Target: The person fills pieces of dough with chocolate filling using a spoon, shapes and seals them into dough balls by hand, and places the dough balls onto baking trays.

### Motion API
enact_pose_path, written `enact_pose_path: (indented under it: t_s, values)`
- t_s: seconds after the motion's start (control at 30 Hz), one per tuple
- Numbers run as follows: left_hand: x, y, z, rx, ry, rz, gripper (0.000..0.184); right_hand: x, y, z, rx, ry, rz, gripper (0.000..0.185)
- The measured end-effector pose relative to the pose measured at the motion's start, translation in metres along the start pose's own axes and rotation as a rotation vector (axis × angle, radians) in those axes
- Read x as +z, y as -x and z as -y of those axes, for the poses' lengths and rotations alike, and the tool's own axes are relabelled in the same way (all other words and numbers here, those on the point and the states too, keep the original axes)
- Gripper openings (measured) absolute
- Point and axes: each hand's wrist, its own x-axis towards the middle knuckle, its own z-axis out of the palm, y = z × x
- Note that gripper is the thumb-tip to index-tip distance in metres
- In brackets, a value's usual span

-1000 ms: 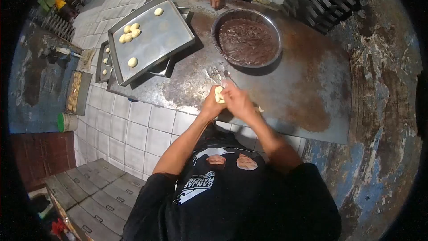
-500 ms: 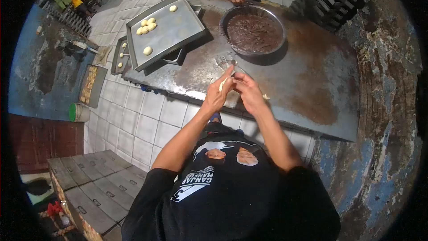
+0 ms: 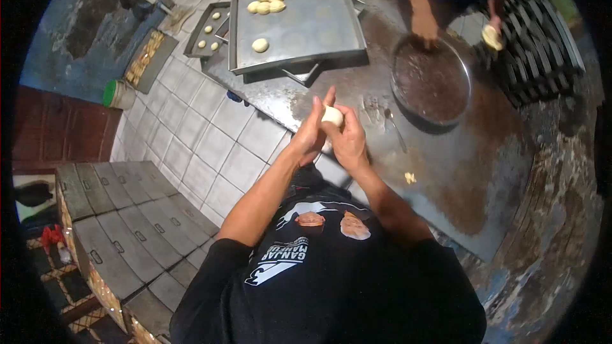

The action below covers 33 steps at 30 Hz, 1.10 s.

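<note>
Broadly, the metal worktop [image 3: 459, 175] carries everything around the round bowl, which serves as the landmark. Left of the bowl, a large tray [image 3: 306, 33] holds a cluster of pale dough balls [image 3: 276, 6] and two set apart; beyond it, a smaller tray [image 3: 193, 41] holds a few more. The bowl [image 3: 470, 79] contains dark paste [image 3: 430, 79], and a co-worker's hand [image 3: 425, 25] reaches to its far edge.

Nearer the person than the bowl and to its left, the left hand [image 3: 308, 132] is open, fingers extended, while the right hand [image 3: 349, 143] curls thumb and fingers about one dough ball [image 3: 333, 115]. The dough ball sits between both hands, above the worktop's near edge. It looks soft, so light, even pressure, with small turns against the left fingers, should keep it round; hard pinching could dent or thin one side.

Just left of the bowl lies a spoon [image 3: 395, 129], and nearer the person, a dough scrap [image 3: 410, 178].
</note>
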Motion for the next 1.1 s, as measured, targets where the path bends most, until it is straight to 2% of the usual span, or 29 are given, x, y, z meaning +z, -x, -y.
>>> enact_pose_path:
  t_s: [0.03, 0.07, 0.1, 0.13, 0.2, 0.23, 0.27, 0.3, 0.33, 0.37, 0.4, 0.43, 0.5, 0.53, 0.6, 0.67, 0.73, 0.83, 0.9, 0.97, 1.03, 1.1]
  values:
    - [-0.023, -0.018, -0.001, -0.028, -0.023, 0.126, 0.074, 0.016, -0.015, -0.009, 0.333, -0.305, 0.049, 0.04]
    - [-0.036, -0.032, -0.006, 0.148, -0.234, 0.086, 0.071, 0.031, -0.028, -0.018, 0.677, -0.598, 0.089, 0.041]
    - [-0.043, -0.044, -0.019, 0.136, -0.206, 0.059, 0.069, 0.045, -0.049, -0.012, 0.862, -1.03, 0.102, 0.041]
    - [-0.053, -0.057, -0.033, 0.121, -0.174, 0.031, 0.067, 0.058, -0.073, -0.012, 0.936, -1.163, 0.124, 0.038]
    - [-0.078, -0.089, -0.059, 0.1, -0.073, -0.024, 0.064, 0.074, -0.121, -0.031, 0.992, -1.123, 0.374, 0.036]
    - [-0.09, -0.1, -0.079, -0.008, -0.076, -0.071, 0.061, 0.082, -0.15, -0.051, 0.987, -0.991, 0.496, 0.034]
    - [-0.097, -0.11, -0.094, 0.048, -0.066, -0.127, 0.062, 0.094, -0.18, -0.071, 0.975, -0.863, 0.615, 0.032]
    - [-0.111, -0.123, -0.099, 0.161, -0.124, -0.172, 0.066, 0.109, -0.212, -0.078, 0.968, -0.577, 0.627, 0.031]
    - [-0.125, -0.134, -0.104, 0.269, -0.187, -0.218, 0.073, 0.125, -0.244, -0.077, 0.859, -0.28, 0.542, 0.036]
    - [-0.144, -0.143, -0.11, 0.259, -0.106, -0.178, 0.084, 0.145, -0.264, -0.102, 0.603, -0.004, 0.479, 0.039]
    - [-0.16, -0.145, -0.12, 0.239, -0.065, -0.198, 0.081, 0.161, -0.279, -0.131, 0.335, 0.257, 0.41, 0.043]
    - [-0.178, -0.148, -0.122, 0.245, -0.09, -0.229, 0.08, 0.171, -0.291, -0.151, 0.343, 0.267, 0.438, 0.043]
    - [-0.209, -0.149, -0.127, 0.243, -0.098, -0.28, 0.079, 0.188, -0.31, -0.188, -0.215, 0.672, 0.855, 0.051]
    - [-0.219, -0.143, -0.135, 0.254, -0.164, -0.304, 0.073, 0.195, -0.317, -0.197, -0.218, 0.67, 0.878, 0.051]
    - [-0.234, -0.135, -0.153, 0.257, -0.218, -0.344, 0.07, 0.204, -0.323, -0.213, -0.482, 0.505, 0.867, 0.059]
    - [-0.24, -0.13, -0.17, 0.279, -0.557, -0.39, 0.069, 0.207, -0.317, -0.227, -0.489, 0.514, 0.927, 0.059]
    - [-0.245, -0.141, -0.18, 0.293, -0.53, -0.394, 0.071, 0.21, -0.324, -0.214, -0.468, 0.674, 1.012, 0.054]
    - [-0.251, -0.158, -0.19, 0.352, -0.559, -0.352, 0.067, 0.21, -0.356, -0.221, -0.484, 0.555, 1.119, 0.048]
    - [-0.251, -0.163, -0.194, 0.334, -0.614, -0.323, 0.061, 0.213, -0.415, -0.214, 0.493, -0.007, 0.945, 0.046]
    - [-0.249, -0.17, -0.19, 0.328, -0.625, -0.316, 0.056, 0.233, -0.464, -0.231, 0.437, 0.246, 0.589, 0.043]
    - [-0.245, -0.178, -0.193, 0.331, -0.653, -0.307, 0.05, 0.266, -0.49, -0.25, 0.274, 0.282, 0.413, 0.041]
    - [-0.236, -0.179, -0.198, 0.334, -0.66, -0.285, 0.041, 0.288, -0.504, -0.285, 0.31, 0.284, 0.471, 0.04]
